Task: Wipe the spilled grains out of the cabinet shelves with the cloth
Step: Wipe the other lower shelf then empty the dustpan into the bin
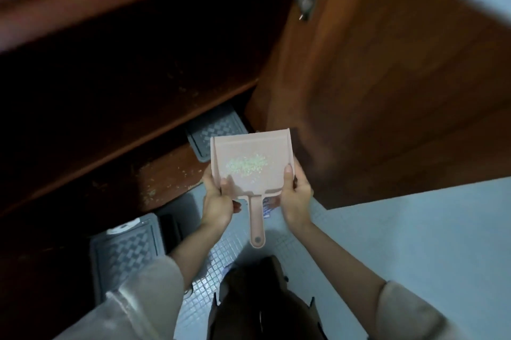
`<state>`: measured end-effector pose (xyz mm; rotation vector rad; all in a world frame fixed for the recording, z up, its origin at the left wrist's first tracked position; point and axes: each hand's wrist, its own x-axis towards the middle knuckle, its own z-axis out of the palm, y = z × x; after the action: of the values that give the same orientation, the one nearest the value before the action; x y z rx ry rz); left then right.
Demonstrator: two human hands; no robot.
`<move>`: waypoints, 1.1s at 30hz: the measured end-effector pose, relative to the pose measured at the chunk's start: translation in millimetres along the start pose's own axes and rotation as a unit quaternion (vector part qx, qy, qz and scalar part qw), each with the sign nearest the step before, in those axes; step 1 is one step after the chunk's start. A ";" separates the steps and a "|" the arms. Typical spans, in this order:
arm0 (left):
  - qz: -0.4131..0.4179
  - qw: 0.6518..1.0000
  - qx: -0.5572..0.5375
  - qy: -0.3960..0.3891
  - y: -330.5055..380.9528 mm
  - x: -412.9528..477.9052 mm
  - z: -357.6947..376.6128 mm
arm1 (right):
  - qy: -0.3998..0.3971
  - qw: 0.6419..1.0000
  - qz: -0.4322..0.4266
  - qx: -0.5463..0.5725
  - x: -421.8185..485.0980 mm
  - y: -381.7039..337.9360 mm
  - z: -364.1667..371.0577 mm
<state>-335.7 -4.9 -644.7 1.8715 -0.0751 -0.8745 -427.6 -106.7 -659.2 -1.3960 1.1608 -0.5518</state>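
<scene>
A pink dustpan (pixel 250 151) is held level in front of the open wooden cabinet, with a small heap of pale grains (pixel 247 166) in its pan. My left hand (pixel 218 198) grips its left rim, thumb over the edge. My right hand (pixel 296 195) grips its right rim the same way. A bit of white cloth or paper (pixel 267 208) shows under the right hand; I cannot tell what it is. Scattered grains (pixel 166 176) lie on the lower cabinet shelf (pixel 154 187) left of the dustpan. The upper shelf (pixel 138 96) is dark.
The cabinet door (pixel 387 85) stands open on the right, close to the dustpan's right side. Grey woven-pattern baskets sit in the cabinet (pixel 218 129) and lower left (pixel 124 254). Blue tiled floor (pixel 414 243) lies below and to the right.
</scene>
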 end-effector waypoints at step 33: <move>0.125 0.838 0.286 -0.447 174.6 -239.4 194.6 | 0.443 0.878 0.082 0.159 -188.4 -128.8 -299.0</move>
<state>-571.1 -137.5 -415.3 1.7328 -1.2493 -1.5874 -718.4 -103.2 -420.7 -0.7243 1.7821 -1.2713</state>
